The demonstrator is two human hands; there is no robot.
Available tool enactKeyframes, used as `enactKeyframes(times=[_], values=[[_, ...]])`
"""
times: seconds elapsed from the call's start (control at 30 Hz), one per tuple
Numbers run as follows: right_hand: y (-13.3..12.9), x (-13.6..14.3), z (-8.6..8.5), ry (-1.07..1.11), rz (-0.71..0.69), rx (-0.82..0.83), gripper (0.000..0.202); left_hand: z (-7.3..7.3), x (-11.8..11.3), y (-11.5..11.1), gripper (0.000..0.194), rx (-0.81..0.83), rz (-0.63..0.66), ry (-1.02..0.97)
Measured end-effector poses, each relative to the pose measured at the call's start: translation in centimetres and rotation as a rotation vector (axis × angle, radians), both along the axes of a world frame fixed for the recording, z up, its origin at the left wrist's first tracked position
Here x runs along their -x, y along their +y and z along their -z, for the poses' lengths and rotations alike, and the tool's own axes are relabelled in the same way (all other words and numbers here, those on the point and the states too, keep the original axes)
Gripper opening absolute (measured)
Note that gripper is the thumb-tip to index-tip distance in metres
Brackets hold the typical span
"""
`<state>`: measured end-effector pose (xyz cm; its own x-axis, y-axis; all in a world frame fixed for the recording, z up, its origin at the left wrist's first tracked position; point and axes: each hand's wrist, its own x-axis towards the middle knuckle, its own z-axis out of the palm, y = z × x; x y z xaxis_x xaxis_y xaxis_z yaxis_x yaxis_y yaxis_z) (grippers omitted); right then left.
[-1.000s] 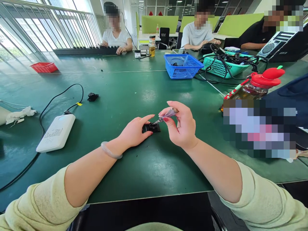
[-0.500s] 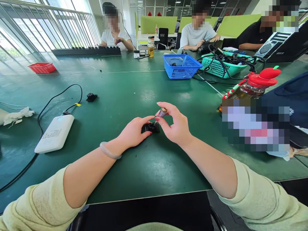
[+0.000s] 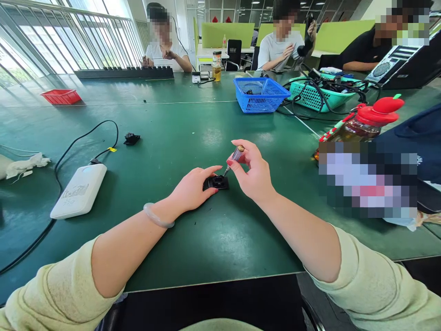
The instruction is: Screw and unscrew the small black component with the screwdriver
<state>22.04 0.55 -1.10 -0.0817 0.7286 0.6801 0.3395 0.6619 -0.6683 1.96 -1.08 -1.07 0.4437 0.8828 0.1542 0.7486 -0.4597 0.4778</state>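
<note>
A small black plastic part point(image 3: 218, 182) lies on the green table in front of me. My left hand point(image 3: 195, 186) grips its left end between thumb and fingers, pressing it to the table. In my right hand point(image 3: 253, 172), closed around the handle, is a small screwdriver point(image 3: 237, 154). It tilts, with its thin shaft pointing down and left and its tip at the part's upper right edge. Whether the tip sits in a screw is too small to tell.
A white power bank point(image 3: 79, 191) with a black cable lies at left, near a small black piece point(image 3: 131, 139). Ahead are a blue basket point(image 3: 261, 105), a green basket point(image 3: 319, 99) of cables and a red tray point(image 3: 61, 96). A red-lidded bottle point(image 3: 361, 126) stands right. Several people sit opposite.
My right hand has risen slightly with the screwdriver, whose shaft now shows. My left hand and the black part stay put. A person opposite has lifted a black object.
</note>
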Motion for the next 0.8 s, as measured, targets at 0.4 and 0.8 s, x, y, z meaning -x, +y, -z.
enactKeyframes(times=[0.4, 0.8], values=[[-1.7, 0.6, -0.8, -0.029, -0.141, -0.101, 0.033, -0.2, -0.1, -0.2, 0.06, 0.001, 0.01, -0.015], [-1.1, 0.4, -0.6, 0.072, -0.065, -0.11, 0.023, -0.3, 0.0, -0.2, 0.052, -0.037, 0.031, -0.058]])
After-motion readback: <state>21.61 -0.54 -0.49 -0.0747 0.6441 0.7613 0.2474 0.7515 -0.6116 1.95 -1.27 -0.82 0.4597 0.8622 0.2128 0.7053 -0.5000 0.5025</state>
